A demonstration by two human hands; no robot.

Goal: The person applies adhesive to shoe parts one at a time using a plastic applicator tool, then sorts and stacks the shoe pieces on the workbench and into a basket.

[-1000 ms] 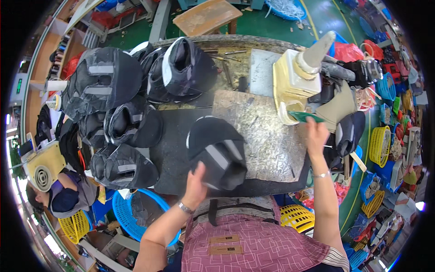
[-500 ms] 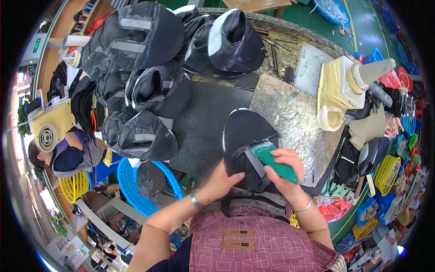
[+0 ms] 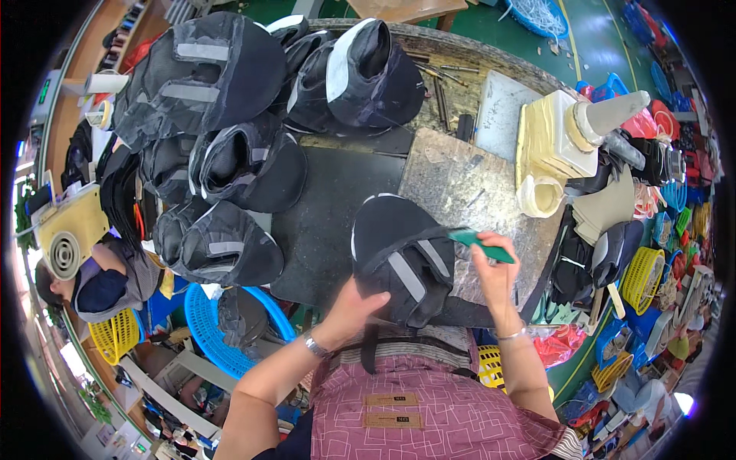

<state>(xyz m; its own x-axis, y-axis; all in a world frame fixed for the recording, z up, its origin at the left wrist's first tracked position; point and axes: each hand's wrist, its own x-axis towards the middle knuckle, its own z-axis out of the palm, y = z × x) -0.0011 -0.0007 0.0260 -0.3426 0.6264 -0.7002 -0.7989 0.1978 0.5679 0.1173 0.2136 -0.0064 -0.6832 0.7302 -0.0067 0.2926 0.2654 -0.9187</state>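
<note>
A black upper [image 3: 381, 239] is clasped by the left hand [image 3: 354, 308], its fingers partly hidden; a green scraper [image 3: 494, 251] is pinched in the right hand's [image 3: 497, 274] closed fingers.

The black upper [image 3: 392, 227] hides the fingers of the left hand [image 3: 351, 308].

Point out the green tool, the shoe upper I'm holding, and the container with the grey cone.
Green tool [image 3: 465, 236]: head view, on its end nearer the shoe.
Shoe upper [image 3: 394, 236]: head view, on its smooth black rounded end.
Container [image 3: 566, 158]: head view, on its white body below the cone.
</note>
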